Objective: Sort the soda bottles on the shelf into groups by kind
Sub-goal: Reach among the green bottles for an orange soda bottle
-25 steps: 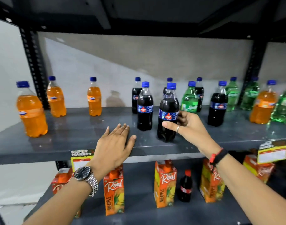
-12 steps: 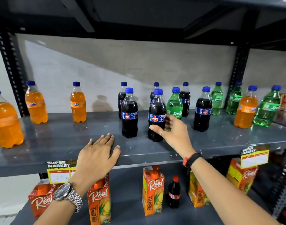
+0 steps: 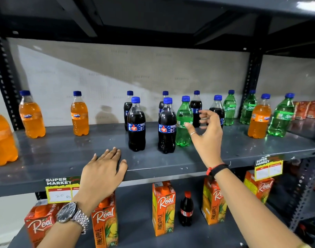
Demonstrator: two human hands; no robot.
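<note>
Left hand (image 3: 104, 173) lies flat, palm down, on the front edge of the shelf (image 3: 63, 154), holding nothing; likely a brace while the other arm reaches in. Right hand (image 3: 205, 135) hangs in the air with fingers spread, grip apart and empty, just beside the stray green bottle (image 3: 184, 122) that stands touching the right front cola bottle (image 3: 167, 127).

Layout on the shelf: 3 orange bottles at left, incl. the back orange bottle (image 3: 79, 114); colas in the middle, 2 in front, incl. the left front cola bottle (image 3: 136, 126); green bottles mostly at right, with 1 stray orange bottle (image 3: 259, 118) among them.

Judgement: the open hand is shaped for the stray green bottle, which belongs to the right. Sorting is partly done.
</note>
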